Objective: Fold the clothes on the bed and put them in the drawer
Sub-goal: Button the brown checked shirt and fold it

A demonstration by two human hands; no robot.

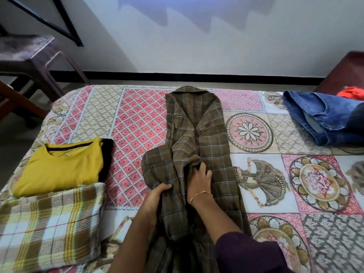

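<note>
I see both hands working at the near middle of the bed [137, 119]. My left hand [157, 196] is closed on a bunched fold of the checked shirt [199, 123], pinching the cloth at its left edge. My right hand [200, 177], with a thin gold bracelet [201, 194] at the wrist, sits just beside the left one, a little further out, and its fingers are curled into the gathered cloth at the shirt's centre. The two hands are close together, both clamped on the same shirt.

The shirt runs lengthwise away from the hands, its collar at the far end toward the wall, its lower part passing under my forearms toward me. A loose flap bulges out to the left of my left hand.

Left of the hands lies a folded yellow T-shirt [61, 170], with a folded checked cloth [51, 227] touching its near edge. Well off to the right and beyond the hands lie blue jeans [323, 117], with something orange [350, 93] just past them.
</note>
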